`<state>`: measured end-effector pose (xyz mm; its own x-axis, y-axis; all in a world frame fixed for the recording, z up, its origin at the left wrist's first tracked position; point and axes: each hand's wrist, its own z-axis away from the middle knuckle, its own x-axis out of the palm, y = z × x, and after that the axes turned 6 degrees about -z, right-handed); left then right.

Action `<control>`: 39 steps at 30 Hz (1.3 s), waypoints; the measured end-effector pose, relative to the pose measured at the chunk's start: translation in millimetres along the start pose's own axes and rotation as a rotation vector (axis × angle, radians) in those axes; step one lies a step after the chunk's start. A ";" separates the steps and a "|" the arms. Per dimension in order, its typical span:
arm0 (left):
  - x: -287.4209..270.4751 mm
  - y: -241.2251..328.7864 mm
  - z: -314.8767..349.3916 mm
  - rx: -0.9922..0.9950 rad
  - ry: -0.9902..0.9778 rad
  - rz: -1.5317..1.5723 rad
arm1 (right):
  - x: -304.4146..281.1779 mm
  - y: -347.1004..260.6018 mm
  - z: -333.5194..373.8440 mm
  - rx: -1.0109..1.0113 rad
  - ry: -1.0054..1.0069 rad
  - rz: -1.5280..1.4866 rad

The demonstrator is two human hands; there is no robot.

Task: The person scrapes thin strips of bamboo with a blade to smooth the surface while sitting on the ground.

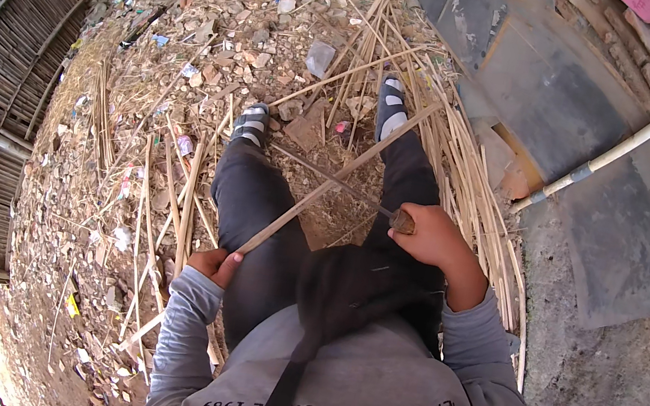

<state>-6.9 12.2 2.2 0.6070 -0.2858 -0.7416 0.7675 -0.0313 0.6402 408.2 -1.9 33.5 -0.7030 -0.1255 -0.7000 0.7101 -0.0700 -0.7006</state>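
Observation:
My left hand (217, 265) is closed round the near end of a long bamboo strip (287, 218), by my left thigh. From there the strip slants up and to the right, over the gap between my legs, toward my right foot. My right hand (433, 238) grips the wooden handle of a knife (402, 221) above my right thigh. Its long thin blade points left and away from me and crosses the strip about midway. Whether the edge touches the strip I cannot tell.
Split bamboo strips (466, 189) lie in a long pile along my right leg. More loose strips (186, 213) lie on the rubble at left. Dark flat sheets (553, 95) and a pale pole (621, 151) are at right. A woven bamboo wall (0, 50) stands at far left.

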 end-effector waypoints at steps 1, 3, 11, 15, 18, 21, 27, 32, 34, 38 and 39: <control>0.6 2.1 0.5 -0.001 -0.003 0.001 | 5.5 0.5 0.2 -0.052 -0.006 -0.008; 0.3 4.3 1.6 -0.008 0.009 0.029 | 5.4 0.4 0.3 -0.024 -0.093 -0.002; 1.0 0.8 1.8 -0.017 -0.001 0.025 | -3.0 9.6 -3.4 0.034 0.008 -0.034; -0.3 4.6 -0.1 -0.030 -0.021 0.015 | 11.3 10.1 -1.8 -0.061 -0.069 -0.051; 2.0 4.0 -1.5 -0.040 -0.016 -0.009 | -5.9 6.1 -1.8 -0.003 -0.068 -0.019; 0.7 4.6 2.2 -0.047 -0.004 0.010 | -21.5 9.3 -3.5 0.029 0.044 -0.044; 1.8 1.0 -2.2 -0.012 -0.008 -0.011 | 9.5 12.3 1.3 -0.062 -0.030 -0.055; -1.8 12.7 1.5 -0.074 -0.023 0.016 | 0.3 -5.7 -2.2 -0.046 -0.094 -0.026; 1.3 1.0 0.9 -0.045 -0.008 0.022 | -3.3 -1.7 -5.1 -0.041 -0.068 -0.008; 4.4 -1.7 -0.5 -0.025 0.005 0.021 | -6.7 4.3 -3.7 0.012 0.032 -0.060; 3.6 0.0 -0.7 -0.028 0.004 0.025 | -6.3 3.2 -2.0 0.028 0.025 -0.072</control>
<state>-4.5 11.8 -0.6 0.6267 -0.2822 -0.7264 0.7576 0.0023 0.6527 414.9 0.6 35.4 -0.7525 -0.0940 -0.6518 0.6585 -0.1060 -0.7450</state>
